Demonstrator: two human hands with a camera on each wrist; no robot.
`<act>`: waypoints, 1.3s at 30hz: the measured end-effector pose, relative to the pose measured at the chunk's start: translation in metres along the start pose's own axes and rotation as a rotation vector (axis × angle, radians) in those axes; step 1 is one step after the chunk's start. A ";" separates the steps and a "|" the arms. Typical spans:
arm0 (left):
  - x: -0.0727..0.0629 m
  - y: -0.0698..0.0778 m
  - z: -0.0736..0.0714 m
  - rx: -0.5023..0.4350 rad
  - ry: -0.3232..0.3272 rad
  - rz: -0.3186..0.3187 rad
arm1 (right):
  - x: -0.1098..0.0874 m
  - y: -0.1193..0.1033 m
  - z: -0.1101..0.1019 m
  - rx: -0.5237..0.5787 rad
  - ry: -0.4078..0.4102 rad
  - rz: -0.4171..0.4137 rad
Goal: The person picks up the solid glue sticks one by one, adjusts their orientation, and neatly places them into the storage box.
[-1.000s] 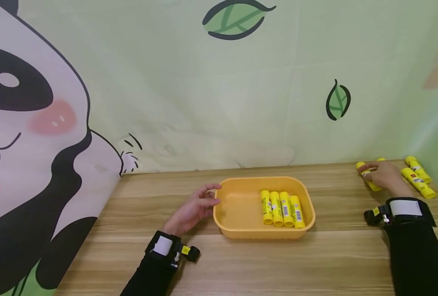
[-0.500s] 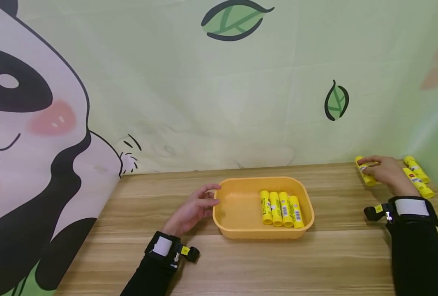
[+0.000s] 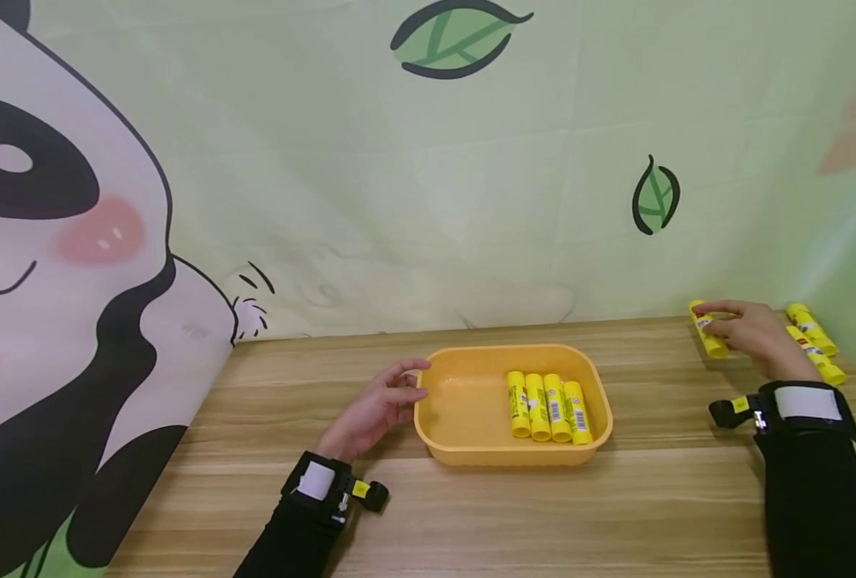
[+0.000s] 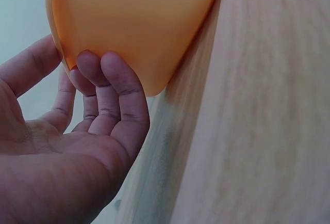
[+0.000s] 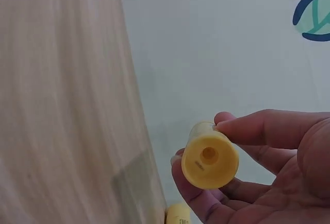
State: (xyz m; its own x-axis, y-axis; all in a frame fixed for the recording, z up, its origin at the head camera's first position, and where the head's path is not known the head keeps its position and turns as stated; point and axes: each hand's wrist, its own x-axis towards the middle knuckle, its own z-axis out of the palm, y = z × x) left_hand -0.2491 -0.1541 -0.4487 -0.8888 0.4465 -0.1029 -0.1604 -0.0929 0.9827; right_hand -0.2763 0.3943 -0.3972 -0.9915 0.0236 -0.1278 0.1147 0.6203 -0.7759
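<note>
In the head view my right hand (image 3: 756, 333) pinches a yellow glue stick (image 3: 708, 331) near the back edge of the table. From the right wrist, the round hollow end of this glue stick (image 5: 209, 161) faces the camera between thumb and fingers. My left hand (image 3: 370, 409) holds the left end of an orange plastic tray (image 3: 515, 457), its fingers at the rim. Curled fingers (image 4: 126, 74) lie against the tray's outer wall in the left wrist view. Several yellow glue sticks (image 3: 538, 408) lie side by side in the tray's right half.
Two more glue sticks (image 3: 813, 329) lie on the wooden table (image 3: 544, 522) to the right of my right hand. Behind the table hangs a pale green cloth backdrop (image 3: 312, 160) with a panda and leaves. Another glue stick (image 5: 178, 214) shows low in the right wrist view.
My right hand has shifted slightly left and toward the back with the glue stick. A yellow end seen behind that hand earlier is out of sight. The left hand and tray stay put.
</note>
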 end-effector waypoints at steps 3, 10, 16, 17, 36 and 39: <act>0.000 0.000 0.000 -0.003 0.001 0.002 | -0.001 -0.003 0.001 -0.008 0.004 -0.014; -0.001 0.000 0.000 -0.009 0.000 0.001 | -0.002 -0.009 0.001 0.007 -0.009 -0.037; -0.001 0.000 0.000 -0.004 -0.001 -0.001 | 0.001 -0.017 0.002 0.025 -0.021 -0.056; -0.001 0.000 0.000 -0.003 -0.002 -0.002 | 0.001 -0.019 0.002 0.024 -0.021 -0.060; 0.000 0.001 0.001 -0.016 0.001 -0.004 | -0.007 -0.042 0.002 -0.018 -0.039 -0.130; -0.001 0.002 0.001 -0.013 0.001 -0.005 | -0.007 -0.045 0.002 -0.028 -0.038 -0.137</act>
State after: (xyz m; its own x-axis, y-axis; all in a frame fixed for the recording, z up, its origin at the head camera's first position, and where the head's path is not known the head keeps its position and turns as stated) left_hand -0.2485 -0.1538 -0.4470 -0.8886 0.4458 -0.1082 -0.1707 -0.1023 0.9800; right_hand -0.2741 0.3643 -0.3624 -0.9947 -0.0921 -0.0460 -0.0234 0.6375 -0.7701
